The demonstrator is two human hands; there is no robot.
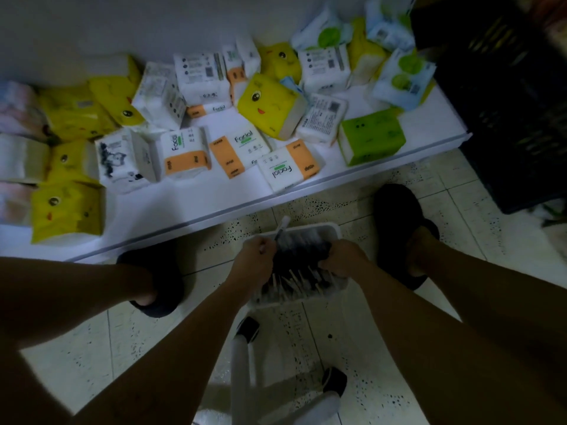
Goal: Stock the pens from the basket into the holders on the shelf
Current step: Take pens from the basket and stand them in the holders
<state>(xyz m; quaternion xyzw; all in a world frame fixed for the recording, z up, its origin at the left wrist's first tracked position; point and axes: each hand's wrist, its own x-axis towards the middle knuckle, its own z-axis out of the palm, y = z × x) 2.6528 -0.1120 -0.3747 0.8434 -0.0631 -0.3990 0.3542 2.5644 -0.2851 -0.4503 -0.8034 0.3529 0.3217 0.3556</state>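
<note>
Below, basket [326, 229]: set on the tiled floor [460, 191], just before the shelf [368, 168], between two black slippers [395, 216].
pens [294, 282]: heaped inside the basket.
left hand [256, 256]: a white-capped pen [283, 227] is pinched, its cap raised over the far rim.
right hand [343, 259]: a bundle of dark pens [306, 248] is gripped; the hands are apart.
tissue packs [270, 105]: strewn over the shelf.

Dim light, speckled pale floor tiles [362, 348], low white shelf [190, 207], dark crate [506, 118] at right
</note>
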